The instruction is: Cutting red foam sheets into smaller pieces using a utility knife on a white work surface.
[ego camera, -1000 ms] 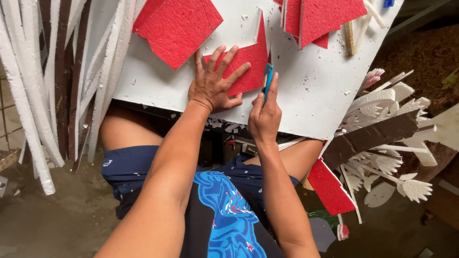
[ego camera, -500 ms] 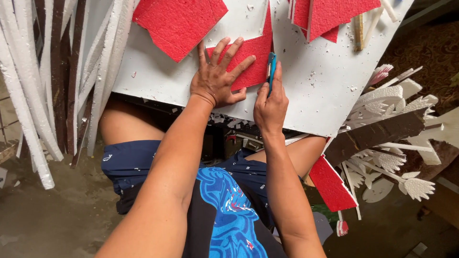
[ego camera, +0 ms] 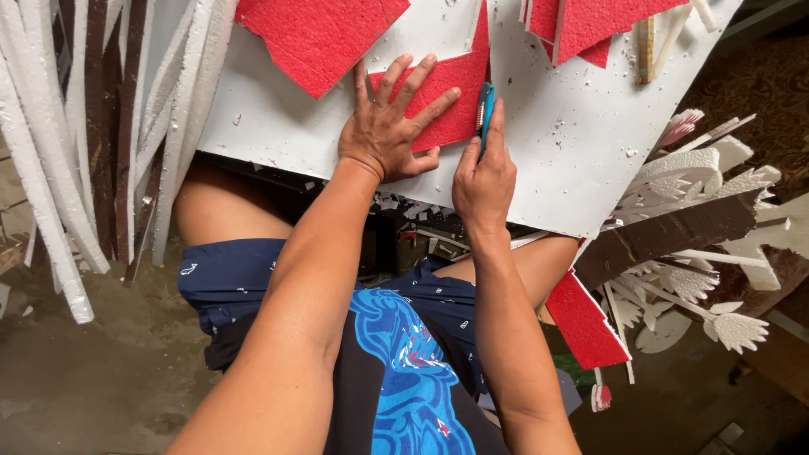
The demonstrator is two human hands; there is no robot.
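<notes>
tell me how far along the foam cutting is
Done: cut red pieces lie on the white board. In hand: left hand presses flat a red foam piece; right hand holds a blue knife at its edge. Left: this cut looks unfinished.

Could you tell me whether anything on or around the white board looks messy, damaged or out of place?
White crumbs speckle the white board near the red foam piece pressed flat by the left hand. The right hand holds a blue cutter at its edge. Offcuts litter the gap below the board.
</notes>
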